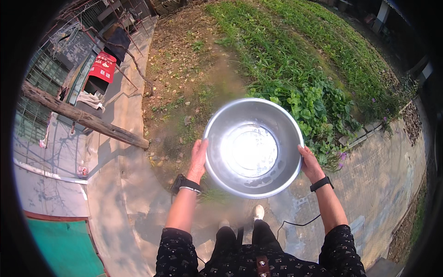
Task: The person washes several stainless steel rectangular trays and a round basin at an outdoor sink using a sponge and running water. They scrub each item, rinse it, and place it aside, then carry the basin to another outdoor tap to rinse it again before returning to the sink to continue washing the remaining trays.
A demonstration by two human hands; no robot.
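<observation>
A wide silver metal basin (221, 173) is held out in front of me over the edge of the garden bed. Its inside faces up toward me, with sunlight glaring off the bottom and a few wet patches on the metal. My left hand (198, 159) grips the rim on the left side, thumb at the edge and the other fingers mostly hidden behind the wall. On the opposite side my right hand (311, 162) is closed on the rim in the same way. Dark bands circle both wrists.
Beyond the basin lie bare soil (177, 78) with dry leaves and rows of green plants (277, 55). A wooden post (85, 116) leans at the left, near a red sheet (102, 67). Paving (360, 184) runs to the right, and a black cable (300, 225) crosses the ground by my feet.
</observation>
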